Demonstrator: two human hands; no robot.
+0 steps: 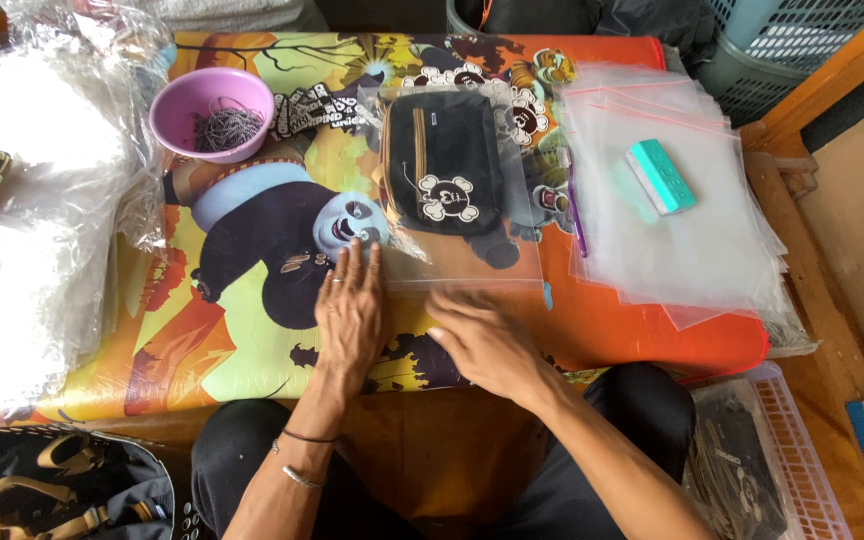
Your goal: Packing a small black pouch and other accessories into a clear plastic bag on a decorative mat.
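Note:
A small black pouch [444, 162] with a gold zipper and a white skull patch lies inside a clear zip bag [472, 262] on the cartoon-printed table top [232, 330]. My left hand [350, 305] lies flat with fingers together on the bag's near left corner. My right hand [482, 340] is blurred and rests flat on the bag's near edge, fingers pointing left. Neither hand grips anything.
A purple bowl [212, 112] holding thin metal chains stands at the back left. A stack of clear zip bags [682, 230] with a teal block [661, 176] on top lies at the right. Crumpled plastic [22, 220] covers the left. Baskets stand behind and at the lower right.

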